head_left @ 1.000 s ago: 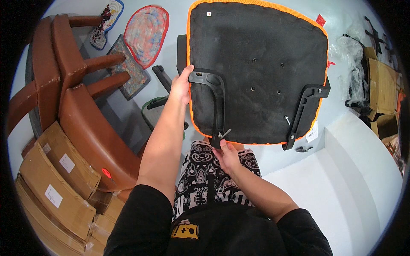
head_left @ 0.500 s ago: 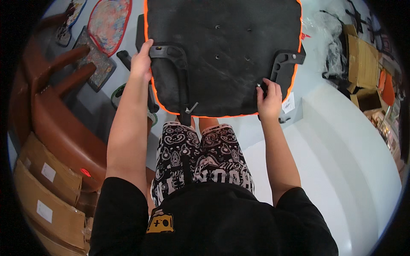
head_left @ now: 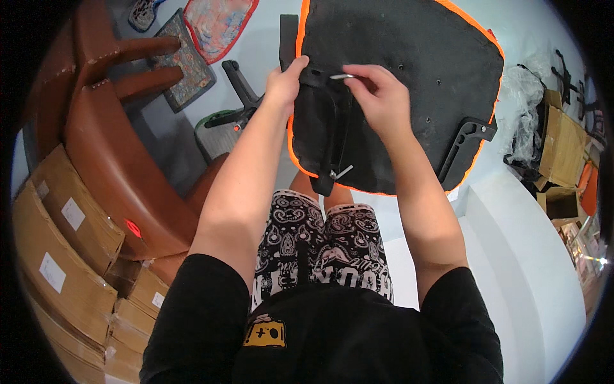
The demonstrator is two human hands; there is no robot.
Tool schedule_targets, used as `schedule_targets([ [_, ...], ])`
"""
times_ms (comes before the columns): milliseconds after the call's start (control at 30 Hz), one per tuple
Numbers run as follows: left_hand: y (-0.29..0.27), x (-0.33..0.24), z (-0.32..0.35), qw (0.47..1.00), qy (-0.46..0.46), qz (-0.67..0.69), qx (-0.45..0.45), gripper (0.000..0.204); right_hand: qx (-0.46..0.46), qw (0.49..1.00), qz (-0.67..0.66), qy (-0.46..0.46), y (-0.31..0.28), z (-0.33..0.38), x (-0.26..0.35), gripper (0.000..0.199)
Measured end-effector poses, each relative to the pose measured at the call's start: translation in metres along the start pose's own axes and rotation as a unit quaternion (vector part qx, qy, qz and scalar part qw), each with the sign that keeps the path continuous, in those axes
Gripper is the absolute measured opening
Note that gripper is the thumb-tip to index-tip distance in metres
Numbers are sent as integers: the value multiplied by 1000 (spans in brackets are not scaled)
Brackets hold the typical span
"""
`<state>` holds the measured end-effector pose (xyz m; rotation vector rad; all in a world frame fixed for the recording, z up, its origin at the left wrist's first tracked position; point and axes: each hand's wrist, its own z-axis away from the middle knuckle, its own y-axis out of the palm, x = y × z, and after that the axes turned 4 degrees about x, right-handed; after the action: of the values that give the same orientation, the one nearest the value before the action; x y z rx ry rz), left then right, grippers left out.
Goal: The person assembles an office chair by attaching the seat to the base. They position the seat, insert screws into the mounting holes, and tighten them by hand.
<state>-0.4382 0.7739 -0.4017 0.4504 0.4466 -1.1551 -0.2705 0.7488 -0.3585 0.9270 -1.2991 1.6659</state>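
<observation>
A black chair seat (head_left: 384, 121) with orange piping lies underside up in front of me, with several small holes in it. At its left edge my left hand (head_left: 286, 83) is closed round the end of a black armrest bracket (head_left: 328, 121). My right hand (head_left: 382, 96) pinches a thin silver bolt (head_left: 341, 77), its tip pointing left toward the slot in that bracket's upper end. In the bracket's lower end an L-shaped hex key (head_left: 343, 172) stands. A second black armrest bracket (head_left: 465, 147) lies on the right side, with a bolt head in its outer end.
Brown leather furniture (head_left: 121, 173) and stacked cardboard boxes (head_left: 70, 249) stand to my left. A grey and black chair part (head_left: 220, 131) lies beyond my left forearm. Clear plastic wrap (head_left: 521, 109) and an open carton (head_left: 563, 150) are at the right, above a white curved surface (head_left: 511, 256).
My right hand has moved from the right bracket across to the left bracket, carrying the small silver piece. The seat appears shifted right and turned; my left hand keeps its hold.
</observation>
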Motion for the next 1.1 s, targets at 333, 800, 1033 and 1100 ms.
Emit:
schedule_targets([
  [333,3,8,-1,999,-23,24,11,39,106,983,145,-48,18,-28,1,15],
  [800,-7,21,-16,1000,7,3,14,50,140,952,243,-124,35,-30,-4,10],
  [1033,-2,24,-14,999,20,19,30,40,186,892,399,-104,36,-38,10,13],
  [1100,-2,25,-12,999,32,12,20,38,192,867,449,-102,38,-36,15,23],
])
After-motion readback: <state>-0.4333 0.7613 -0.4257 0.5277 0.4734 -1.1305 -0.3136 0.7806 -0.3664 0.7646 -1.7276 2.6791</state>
